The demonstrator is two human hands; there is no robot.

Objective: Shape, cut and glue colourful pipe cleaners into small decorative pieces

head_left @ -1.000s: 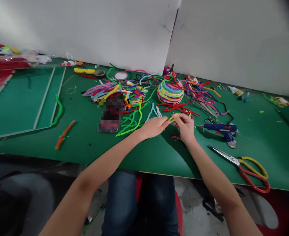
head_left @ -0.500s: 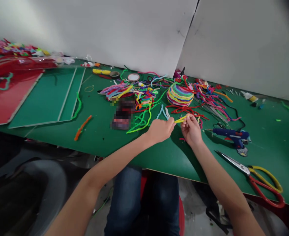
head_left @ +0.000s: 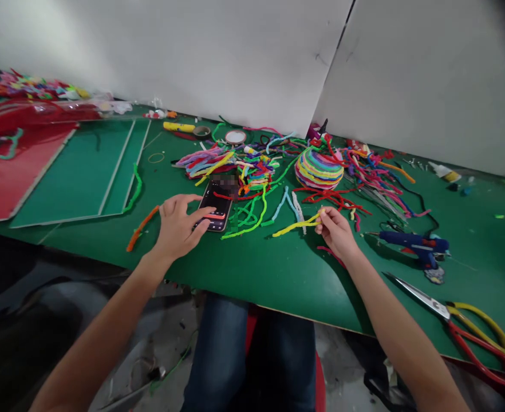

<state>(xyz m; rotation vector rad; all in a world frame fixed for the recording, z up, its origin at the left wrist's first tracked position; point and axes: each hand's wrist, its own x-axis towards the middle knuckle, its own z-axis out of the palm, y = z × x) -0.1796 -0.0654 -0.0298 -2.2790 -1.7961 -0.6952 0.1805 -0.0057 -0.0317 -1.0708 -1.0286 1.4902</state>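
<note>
My left hand (head_left: 178, 224) is spread open over the lower left part of a phone (head_left: 215, 207) that lies on the green table (head_left: 252, 269). Its fingertips hover at or touch the lit screen; I cannot tell which. In my right hand (head_left: 335, 230), thumb and fingers pinch one end of a folded yellow pipe cleaner (head_left: 293, 227), whose free end points left. Just behind it lie a light blue pipe cleaner (head_left: 281, 204) and a white one (head_left: 296, 205). A ball wound in striped pipe cleaners (head_left: 319, 170) stands farther back.
Scissors (head_left: 445, 312) and a blue glue gun (head_left: 415, 240) lie at the right. Bundles of coloured pipe cleaners (head_left: 205, 162) spread along the back. An orange pipe cleaner (head_left: 142, 229) and green boards (head_left: 81, 177) are at the left; a white panel (head_left: 170, 51) stands behind.
My left hand has let go of the yellow pipe cleaner and moved left to the phone, opening out. The right hand still pinches the yellow piece. The phone's screen is now lit.
</note>
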